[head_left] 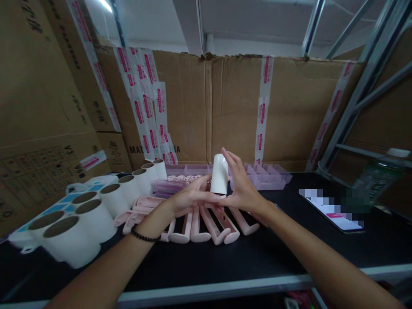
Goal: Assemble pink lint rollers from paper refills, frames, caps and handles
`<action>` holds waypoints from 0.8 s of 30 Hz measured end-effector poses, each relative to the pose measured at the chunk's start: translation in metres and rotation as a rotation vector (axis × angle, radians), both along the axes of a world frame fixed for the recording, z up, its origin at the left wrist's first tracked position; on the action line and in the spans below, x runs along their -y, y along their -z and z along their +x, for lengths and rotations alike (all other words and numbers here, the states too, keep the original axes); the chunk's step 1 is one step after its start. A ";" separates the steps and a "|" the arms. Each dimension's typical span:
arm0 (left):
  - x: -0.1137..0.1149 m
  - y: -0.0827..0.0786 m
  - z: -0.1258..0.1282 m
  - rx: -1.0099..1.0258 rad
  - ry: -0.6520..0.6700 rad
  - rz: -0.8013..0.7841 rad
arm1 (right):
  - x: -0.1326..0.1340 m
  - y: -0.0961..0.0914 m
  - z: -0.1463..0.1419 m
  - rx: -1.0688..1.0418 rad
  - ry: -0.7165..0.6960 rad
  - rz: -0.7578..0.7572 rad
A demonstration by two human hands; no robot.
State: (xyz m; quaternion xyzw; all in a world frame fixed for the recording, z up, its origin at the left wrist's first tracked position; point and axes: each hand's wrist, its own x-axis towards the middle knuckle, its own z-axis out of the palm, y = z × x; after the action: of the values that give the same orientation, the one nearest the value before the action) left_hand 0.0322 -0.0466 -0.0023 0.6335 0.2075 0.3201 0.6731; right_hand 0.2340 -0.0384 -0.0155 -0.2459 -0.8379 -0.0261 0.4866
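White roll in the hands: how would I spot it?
Find the black table before the cardboard wall. Above the row of pink handles, the left hand and right hand hold the white roll. It alone stands upright; the other rolls lie at the left.

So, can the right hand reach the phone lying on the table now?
Probably yes, once it lets go: the right hand holds the upright white roll together with the left hand. Nothing stands between it and the phone on the black table.
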 end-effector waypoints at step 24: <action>-0.013 -0.003 -0.003 0.188 -0.326 0.081 | -0.011 0.002 0.005 -0.526 -0.087 -0.035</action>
State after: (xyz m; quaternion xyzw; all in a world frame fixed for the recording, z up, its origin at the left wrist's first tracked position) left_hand 0.0289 -0.0334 0.0005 0.5852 0.2307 0.4908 0.6028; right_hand 0.2390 -0.0270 -0.0173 -0.2167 -0.6927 0.0741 0.6839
